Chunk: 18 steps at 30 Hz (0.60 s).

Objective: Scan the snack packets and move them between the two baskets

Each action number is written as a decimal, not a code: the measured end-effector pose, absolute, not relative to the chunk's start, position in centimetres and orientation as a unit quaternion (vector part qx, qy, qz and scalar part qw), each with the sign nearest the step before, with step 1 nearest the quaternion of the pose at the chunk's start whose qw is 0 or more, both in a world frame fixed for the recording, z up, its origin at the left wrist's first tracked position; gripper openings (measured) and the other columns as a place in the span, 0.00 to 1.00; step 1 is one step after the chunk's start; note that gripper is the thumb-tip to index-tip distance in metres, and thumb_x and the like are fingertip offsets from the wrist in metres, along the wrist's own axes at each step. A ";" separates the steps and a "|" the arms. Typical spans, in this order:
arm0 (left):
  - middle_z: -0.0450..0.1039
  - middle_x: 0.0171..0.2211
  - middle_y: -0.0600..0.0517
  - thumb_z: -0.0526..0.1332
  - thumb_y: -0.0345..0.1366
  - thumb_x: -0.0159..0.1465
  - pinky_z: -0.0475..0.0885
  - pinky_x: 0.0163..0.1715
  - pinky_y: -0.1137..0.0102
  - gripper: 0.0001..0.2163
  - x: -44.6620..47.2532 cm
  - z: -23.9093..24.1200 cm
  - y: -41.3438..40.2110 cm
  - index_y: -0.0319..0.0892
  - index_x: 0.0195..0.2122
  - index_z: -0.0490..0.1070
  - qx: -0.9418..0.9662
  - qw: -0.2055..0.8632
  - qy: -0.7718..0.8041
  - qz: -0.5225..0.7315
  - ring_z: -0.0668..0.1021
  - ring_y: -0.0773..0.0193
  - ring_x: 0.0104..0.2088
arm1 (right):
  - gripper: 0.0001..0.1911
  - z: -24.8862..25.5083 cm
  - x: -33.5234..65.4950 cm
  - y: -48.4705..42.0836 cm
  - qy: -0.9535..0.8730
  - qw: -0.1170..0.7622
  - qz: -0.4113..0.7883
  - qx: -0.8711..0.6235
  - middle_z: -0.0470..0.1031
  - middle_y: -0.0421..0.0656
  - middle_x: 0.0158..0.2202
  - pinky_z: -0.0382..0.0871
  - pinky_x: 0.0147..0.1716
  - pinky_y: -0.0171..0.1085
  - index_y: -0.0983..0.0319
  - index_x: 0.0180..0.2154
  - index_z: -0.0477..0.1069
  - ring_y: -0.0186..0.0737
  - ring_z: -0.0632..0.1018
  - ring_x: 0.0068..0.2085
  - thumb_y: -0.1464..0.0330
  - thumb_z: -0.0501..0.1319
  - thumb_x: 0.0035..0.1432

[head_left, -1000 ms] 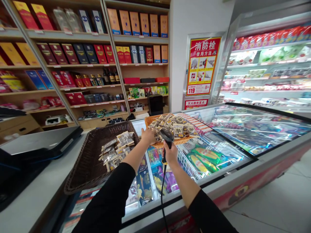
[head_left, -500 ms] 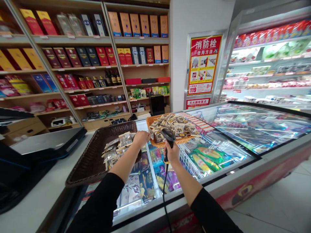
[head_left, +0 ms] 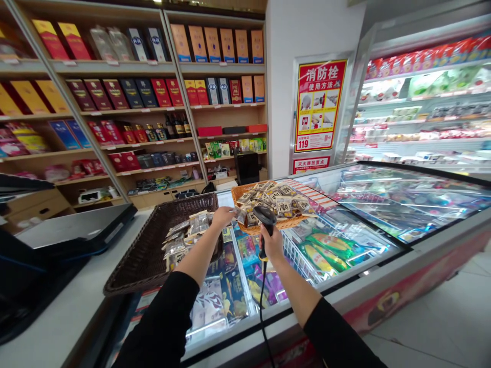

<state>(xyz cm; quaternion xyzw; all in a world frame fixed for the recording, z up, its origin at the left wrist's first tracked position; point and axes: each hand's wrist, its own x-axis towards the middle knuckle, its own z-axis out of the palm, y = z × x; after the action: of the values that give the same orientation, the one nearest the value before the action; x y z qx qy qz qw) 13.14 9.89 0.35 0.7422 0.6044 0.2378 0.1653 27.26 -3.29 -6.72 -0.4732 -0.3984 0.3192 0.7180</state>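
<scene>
My right hand (head_left: 273, 244) is wrapped round the handle of a black barcode scanner (head_left: 265, 216), its cable hanging down toward me. The scanner's head is over the near edge of an orange wicker basket (head_left: 251, 230), which is heaped with small printed snack packets (head_left: 284, 206). At that basket's left end, my left hand (head_left: 223, 217) pinches one small snack packet (head_left: 241, 215) at its fingertips. Beneath my left forearm, a dark brown wicker basket (head_left: 132, 260) holds more of the same packets (head_left: 178, 244), piled toward its right side.
Both baskets rest on or beside a glass-topped chest freezer (head_left: 383, 240) full of packaged goods. A flat scale-like device (head_left: 80, 225) stands on the counter (head_left: 90, 286) at left. Behind are shelves of boxes (head_left: 132, 92), a fire-hydrant sign (head_left: 320, 105) and a lit refrigerated display (head_left: 422, 112).
The packet at my left fingertips now shows more clearly, turned toward the scanner. My right hand and the scanner have barely moved; the view has shifted slightly.
</scene>
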 end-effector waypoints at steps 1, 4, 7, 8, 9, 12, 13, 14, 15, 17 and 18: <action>0.79 0.35 0.47 0.59 0.39 0.59 0.70 0.40 0.68 0.11 12.8 0.3 9.9 0.42 0.39 0.77 0.727 0.187 0.598 0.281 0.79 0.56 0.42 | 0.17 -6.8 27.2 -3.3 -0.404 0.713 0.326 -0.471 0.64 0.33 0.13 0.61 0.12 0.33 0.59 0.28 0.63 0.34 0.66 0.13 0.52 0.59 0.54; 0.78 0.34 0.47 0.59 0.36 0.60 0.73 0.40 0.67 0.12 11.5 0.1 9.4 0.39 0.43 0.73 0.631 0.317 0.555 0.439 0.79 0.59 0.38 | 0.18 -7.0 26.8 -3.5 -0.447 0.683 0.356 -0.455 0.64 0.33 0.13 0.60 0.12 0.32 0.59 0.28 0.64 0.33 0.65 0.12 0.51 0.59 0.54; 0.75 0.31 0.51 0.60 0.30 0.59 0.76 0.39 0.66 0.09 10.2 -0.5 8.5 0.38 0.41 0.68 0.524 0.459 0.482 0.532 0.79 0.65 0.33 | 0.17 -7.1 26.1 -4.0 -0.511 0.646 0.388 -0.413 0.64 0.33 0.13 0.59 0.13 0.32 0.60 0.30 0.65 0.32 0.65 0.12 0.52 0.59 0.55; 0.74 0.30 0.52 0.60 0.28 0.59 0.76 0.40 0.66 0.07 9.9 -0.7 8.2 0.39 0.39 0.67 0.500 0.487 0.460 0.549 0.79 0.67 0.32 | 0.17 -7.1 25.9 -4.2 -0.528 0.635 0.393 -0.404 0.64 0.33 0.13 0.59 0.13 0.32 0.60 0.30 0.66 0.32 0.65 0.12 0.53 0.59 0.55; 0.73 0.29 0.54 0.60 0.25 0.58 0.77 0.41 0.65 0.07 9.6 -1.0 7.9 0.39 0.37 0.65 0.484 0.503 0.443 0.562 0.79 0.69 0.31 | 0.17 -7.0 25.8 -4.4 -0.541 0.625 0.395 -0.401 0.64 0.33 0.14 0.58 0.13 0.32 0.60 0.30 0.66 0.33 0.65 0.13 0.53 0.59 0.55; 0.71 0.28 0.55 0.59 0.23 0.58 0.77 0.44 0.65 0.08 9.3 -1.6 7.4 0.41 0.34 0.62 0.473 0.518 0.421 0.575 0.79 0.70 0.32 | 0.16 -6.8 25.6 -5.0 -0.555 0.608 0.390 -0.413 0.64 0.33 0.13 0.58 0.14 0.32 0.60 0.29 0.67 0.33 0.64 0.12 0.54 0.59 0.55; 0.71 0.28 0.56 0.59 0.23 0.58 0.77 0.45 0.64 0.08 9.3 -1.7 7.4 0.41 0.34 0.61 0.475 0.518 0.420 0.574 0.79 0.71 0.32 | 0.16 -6.6 25.6 -5.1 -0.556 0.608 0.384 -0.418 0.64 0.33 0.13 0.58 0.14 0.32 0.60 0.28 0.66 0.33 0.64 0.12 0.54 0.59 0.55; 0.70 0.27 0.56 0.60 0.23 0.58 0.77 0.45 0.64 0.09 9.4 -1.8 7.4 0.41 0.34 0.61 0.478 0.519 0.418 0.573 0.79 0.71 0.32 | 0.16 -6.5 25.6 -5.3 -0.556 0.609 0.377 -0.421 0.64 0.34 0.12 0.58 0.14 0.32 0.60 0.26 0.65 0.32 0.64 0.12 0.54 0.59 0.55; 0.70 0.27 0.57 0.60 0.23 0.58 0.76 0.45 0.64 0.09 9.5 -1.8 7.4 0.41 0.35 0.61 0.478 0.519 0.416 0.573 0.79 0.71 0.31 | 0.17 -6.3 25.7 -5.4 -0.556 0.611 0.371 -0.424 0.63 0.34 0.12 0.59 0.15 0.32 0.60 0.25 0.65 0.33 0.64 0.12 0.54 0.59 0.55; 0.71 0.28 0.57 0.60 0.22 0.57 0.76 0.46 0.64 0.10 9.6 -1.9 7.5 0.41 0.37 0.62 0.474 0.521 0.413 0.578 0.79 0.72 0.31 | 0.18 -6.1 25.7 -5.6 -0.554 0.615 0.362 -0.430 0.63 0.34 0.12 0.59 0.15 0.33 0.59 0.23 0.63 0.33 0.65 0.13 0.54 0.59 0.54; 0.71 0.29 0.56 0.60 0.23 0.58 0.76 0.46 0.65 0.10 9.6 -1.9 7.6 0.41 0.37 0.62 0.474 0.521 0.413 0.578 0.79 0.72 0.32 | 0.18 -6.0 25.8 -5.6 -0.550 0.616 0.360 -0.433 0.63 0.34 0.12 0.59 0.15 0.33 0.59 0.22 0.63 0.33 0.65 0.13 0.54 0.59 0.54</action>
<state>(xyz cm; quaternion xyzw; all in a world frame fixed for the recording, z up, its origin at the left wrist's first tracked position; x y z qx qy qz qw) 9.59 7.59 -1.90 0.4736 0.4133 0.5775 0.5209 25.76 -5.65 -5.97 -0.4333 -0.5505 0.3603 0.6160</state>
